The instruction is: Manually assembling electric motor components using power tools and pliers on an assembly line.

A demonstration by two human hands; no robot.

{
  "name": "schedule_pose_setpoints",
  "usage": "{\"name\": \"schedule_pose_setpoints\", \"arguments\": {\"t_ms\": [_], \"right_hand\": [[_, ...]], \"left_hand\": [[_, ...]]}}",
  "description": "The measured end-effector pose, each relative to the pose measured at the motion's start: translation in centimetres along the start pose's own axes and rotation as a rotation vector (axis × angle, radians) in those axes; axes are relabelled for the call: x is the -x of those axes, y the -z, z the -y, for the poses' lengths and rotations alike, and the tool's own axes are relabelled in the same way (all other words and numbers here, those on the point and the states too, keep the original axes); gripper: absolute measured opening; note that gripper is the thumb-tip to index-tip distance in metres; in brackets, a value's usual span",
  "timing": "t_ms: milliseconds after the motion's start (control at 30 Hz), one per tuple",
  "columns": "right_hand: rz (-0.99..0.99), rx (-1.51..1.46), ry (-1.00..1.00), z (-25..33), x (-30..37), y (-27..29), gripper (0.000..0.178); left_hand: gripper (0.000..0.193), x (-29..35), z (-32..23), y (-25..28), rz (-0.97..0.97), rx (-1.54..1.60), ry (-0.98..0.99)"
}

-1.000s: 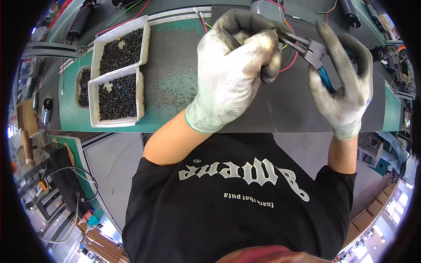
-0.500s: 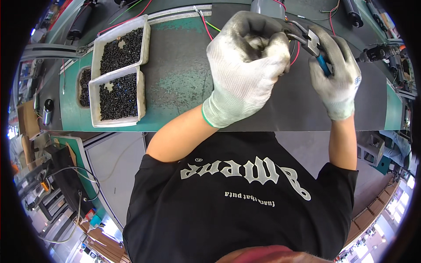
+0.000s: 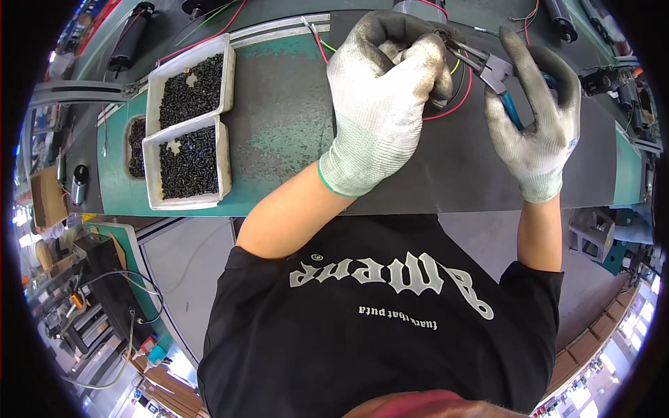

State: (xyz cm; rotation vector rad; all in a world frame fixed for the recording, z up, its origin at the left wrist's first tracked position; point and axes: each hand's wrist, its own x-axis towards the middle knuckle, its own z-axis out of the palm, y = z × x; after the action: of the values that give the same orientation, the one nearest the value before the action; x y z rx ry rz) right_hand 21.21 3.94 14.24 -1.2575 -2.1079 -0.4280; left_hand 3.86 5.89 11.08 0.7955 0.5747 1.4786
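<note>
My left hand [image 3: 383, 90], in a white glove with dark grey fingers, is closed in a pinch at the far part of the bench. What its fingertips hold is hidden. My right hand [image 3: 536, 132], gloved alike, grips blue-handled pliers [image 3: 496, 72] with the fingers spread along the parted handles. The pliers' slim jaws [image 3: 474, 57] reach left to the left fingertips; whether they touch what is pinched there I cannot tell. Behind the left hand, a red wire [image 3: 456, 104] and thin yellow and black wires loop down. A grey cylinder [image 3: 421, 7] stands just beyond, partly cut off.
On the left, two white bins [image 3: 224, 157] hold small black pieces, beside a recess [image 3: 136, 148] with more of them. Behind them runs a metal rail [image 3: 279, 29]. Dark cylinders [image 3: 131, 35] and loose wires lie along the back. A black tool [image 3: 606, 81] sits at far right.
The pliers' handles have spread and my right fingers have stretched out. My left hand has shifted slightly left, and more of the wire loop shows.
</note>
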Motion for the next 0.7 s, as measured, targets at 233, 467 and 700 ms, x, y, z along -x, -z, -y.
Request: {"name": "schedule_pose_setpoints", "arguments": {"t_ms": [233, 467, 700], "right_hand": [[0.039, -0.022, -0.005, -0.1, -0.2, 0.0, 0.053], [0.004, -0.046, -0.016, -1.2, -0.1, -0.1, 0.052], [-0.087, -0.111, -0.01, -1.0, -0.7, 0.3, 0.052]], "left_hand": [[0.011, 0.1, -0.1, 0.2, -0.002, -0.039, 0.01], [0.008, -0.4, -0.5, -0.8, 0.037, -0.11, 0.074], [0.008, -2.9, 1.6, 0.9, 0.255, -0.01, -0.215]]}}
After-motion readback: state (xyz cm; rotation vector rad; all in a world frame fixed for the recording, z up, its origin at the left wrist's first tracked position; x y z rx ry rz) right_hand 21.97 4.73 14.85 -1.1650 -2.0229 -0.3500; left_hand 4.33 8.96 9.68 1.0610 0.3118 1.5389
